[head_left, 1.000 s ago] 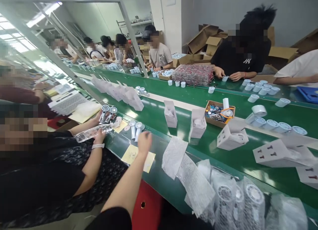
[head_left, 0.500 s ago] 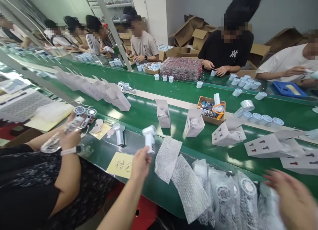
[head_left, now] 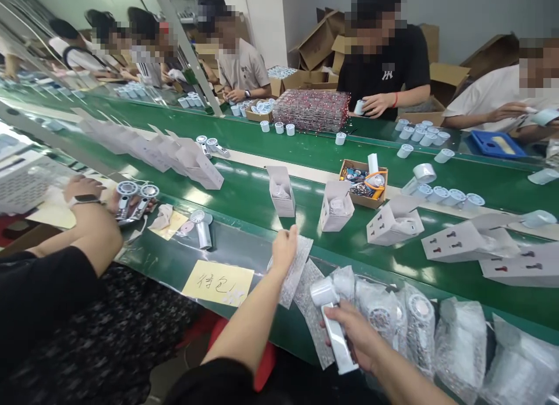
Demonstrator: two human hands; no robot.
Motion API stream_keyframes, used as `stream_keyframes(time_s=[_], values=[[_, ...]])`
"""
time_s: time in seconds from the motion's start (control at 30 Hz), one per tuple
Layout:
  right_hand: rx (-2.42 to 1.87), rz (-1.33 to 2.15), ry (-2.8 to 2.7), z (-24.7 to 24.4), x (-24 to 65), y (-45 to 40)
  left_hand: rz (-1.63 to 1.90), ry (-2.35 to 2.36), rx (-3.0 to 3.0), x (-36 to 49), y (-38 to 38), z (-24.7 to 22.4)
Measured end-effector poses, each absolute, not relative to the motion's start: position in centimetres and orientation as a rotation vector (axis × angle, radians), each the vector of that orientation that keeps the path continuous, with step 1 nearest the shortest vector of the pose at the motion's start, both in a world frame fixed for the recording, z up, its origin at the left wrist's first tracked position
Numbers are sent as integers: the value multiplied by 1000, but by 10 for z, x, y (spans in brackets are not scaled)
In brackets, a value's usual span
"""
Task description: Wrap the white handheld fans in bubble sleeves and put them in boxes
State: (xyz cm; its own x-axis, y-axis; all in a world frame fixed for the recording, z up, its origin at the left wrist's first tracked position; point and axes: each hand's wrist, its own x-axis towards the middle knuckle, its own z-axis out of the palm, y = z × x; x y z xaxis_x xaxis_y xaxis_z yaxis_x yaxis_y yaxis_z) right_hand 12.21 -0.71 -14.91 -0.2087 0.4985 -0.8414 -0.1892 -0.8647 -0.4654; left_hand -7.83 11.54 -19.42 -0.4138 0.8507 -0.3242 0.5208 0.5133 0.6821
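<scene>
My right hand [head_left: 356,335] is wrapped round the handle of a white handheld fan [head_left: 338,329], its round head toward the upper left. My left hand [head_left: 285,250] is over a flat bubble-wrap bag [head_left: 294,274], fingers drawn together; what they hold, if anything, is hidden. A second bubble-wrap bag [head_left: 312,282] lies partly under the held fan. To the right, several wrapped fans [head_left: 421,323] lie side by side along the bench edge. A yellow paper [head_left: 217,282] with handwriting rests left of my left forearm.
Open white boxes [head_left: 336,210] stand on the green conveyor [head_left: 244,201]. Beyond them is a carton of small parts [head_left: 362,186]. Another fan [head_left: 203,233] lies near the yellow paper. At left, a co-worker's hand [head_left: 82,189] is near two fans [head_left: 135,198]. Several people sit across.
The fan has passed from my left hand to my right hand, which came in from the right. My left hand has moved right and up over the bubble-wrap bag. The view shifted slightly.
</scene>
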Motion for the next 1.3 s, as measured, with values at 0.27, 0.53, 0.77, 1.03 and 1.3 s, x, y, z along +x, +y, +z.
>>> stream_keyframes(time_s=[0.27, 0.53, 0.77, 1.03, 1.3], values=[[-1745, 2054, -395, -173, 136, -29, 480, 2137, 962, -22, 135, -220], [-1028, 2371, -478, -112, 176, 4, 750, 1581, 956, -25, 29, -146], [-924, 2528, -653, -97, 198, 0, 887, 1343, 621, -3, -12, -109], [-1079, 2375, -659, -89, 233, -29, 1019, 1346, 1717, 21, -30, -74], [-1219, 2097, -313, -82, 239, -50, 924, 778, 2415, 74, -58, -68]])
